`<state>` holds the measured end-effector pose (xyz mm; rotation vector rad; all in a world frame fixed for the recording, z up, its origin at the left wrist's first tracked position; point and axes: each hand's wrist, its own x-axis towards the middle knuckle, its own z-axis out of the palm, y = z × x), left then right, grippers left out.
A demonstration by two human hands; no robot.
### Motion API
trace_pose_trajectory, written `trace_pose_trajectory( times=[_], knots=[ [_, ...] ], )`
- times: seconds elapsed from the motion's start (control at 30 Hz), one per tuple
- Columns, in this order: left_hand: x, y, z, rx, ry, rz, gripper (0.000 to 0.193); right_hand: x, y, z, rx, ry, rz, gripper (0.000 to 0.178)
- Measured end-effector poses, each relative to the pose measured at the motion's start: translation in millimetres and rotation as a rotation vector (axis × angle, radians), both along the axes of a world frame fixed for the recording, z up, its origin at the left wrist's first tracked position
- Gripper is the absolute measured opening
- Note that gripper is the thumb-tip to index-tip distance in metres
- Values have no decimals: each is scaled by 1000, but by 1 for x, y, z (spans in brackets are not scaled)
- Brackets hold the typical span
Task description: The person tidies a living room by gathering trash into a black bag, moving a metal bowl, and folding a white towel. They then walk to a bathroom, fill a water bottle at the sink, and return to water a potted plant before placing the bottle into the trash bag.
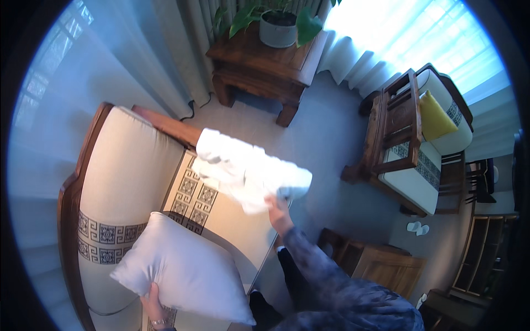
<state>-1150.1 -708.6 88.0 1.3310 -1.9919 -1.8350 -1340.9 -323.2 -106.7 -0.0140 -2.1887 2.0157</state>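
My left hand (153, 304) grips the near left edge of a pale cushion (190, 265), thumb on top and the other fingers hidden beneath. The plump cushion is tilted over the seat of a wooden sofa (65, 207). My right hand (280, 215) is closed on the near edge of a white cloth (243, 168), its fingers partly blurred. That cloth lies bunched along the sofa's wooden armrest (174, 127), covering the end of it. Beneath the cloth and cushion shows the cream seat pad (234, 231) with a dark geometric band.
Beyond the armrest stands a wooden side table (254, 63) with a potted plant (277, 30). A wooden armchair (395, 132) with a yellow cushion (436, 118) is at the right. A wooden cabinet (389, 268) stands right of my legs; white slippers (418, 228) lie on the floor.
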Motion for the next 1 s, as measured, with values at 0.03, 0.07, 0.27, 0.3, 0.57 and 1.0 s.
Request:
trace_pose_trajectory(
  times=[0.03,0.07,0.27,0.3,0.57,1.0],
  knots=[
    [-22,7,-3,21,-1,15,67,10,26,18,-457,-366,-86,27],
    [-39,14,-5,45,18,30,66,28,59,43,-915,-723,-201,29],
    [-147,38,-35,87,-51,-87,47,61,259,204,-547,-317,-526,56],
    [-161,46,-38,61,0,-117,46,66,279,225,-497,-250,-427,60],
    [-293,70,-84,22,-107,-91,45,87,307,242,-367,-155,-220,65],
    [-193,153,-97,-550,202,-245,17,40,195,246,-575,-470,384,68]
  ],
)
